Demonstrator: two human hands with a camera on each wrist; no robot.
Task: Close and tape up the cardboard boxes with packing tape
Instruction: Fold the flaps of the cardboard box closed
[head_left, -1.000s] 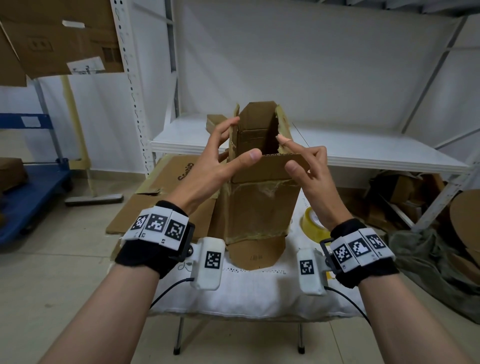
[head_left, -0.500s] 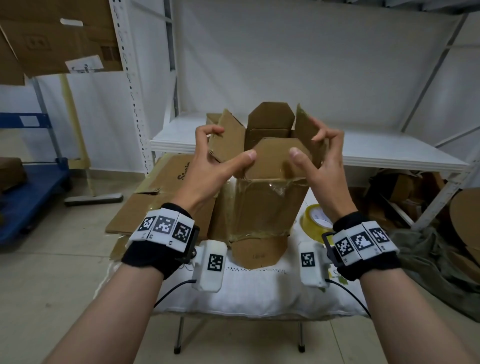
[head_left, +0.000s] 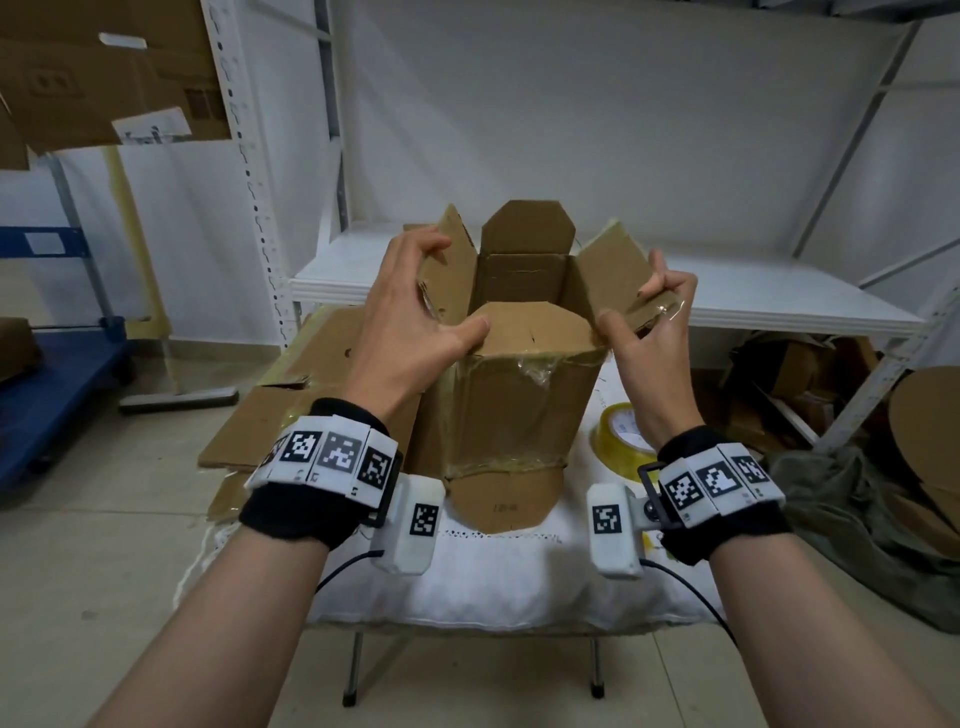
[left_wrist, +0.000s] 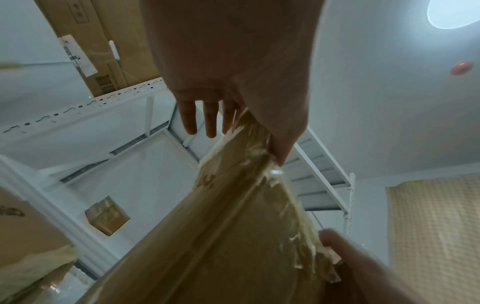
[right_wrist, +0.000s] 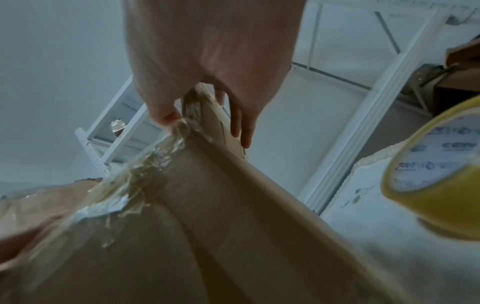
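While the cardboard box (head_left: 511, 410) stands upright on the white-covered bench (head_left: 498, 577), its top is open: far flap up, near flap folded inward, old clear tape wrinkled along the edges. Left hand (head_left: 410, 332) grips the left side flap (head_left: 452, 270), fingers curled over its edge, thumb on the near flap. Right hand (head_left: 652, 332) pinches the right side flap (head_left: 618, 275). Yellow tape roll (head_left: 621, 434) lies on the bench just right of the box. Flattened cardboard (head_left: 270, 405) lies left; white shelf (head_left: 753, 301) behind.
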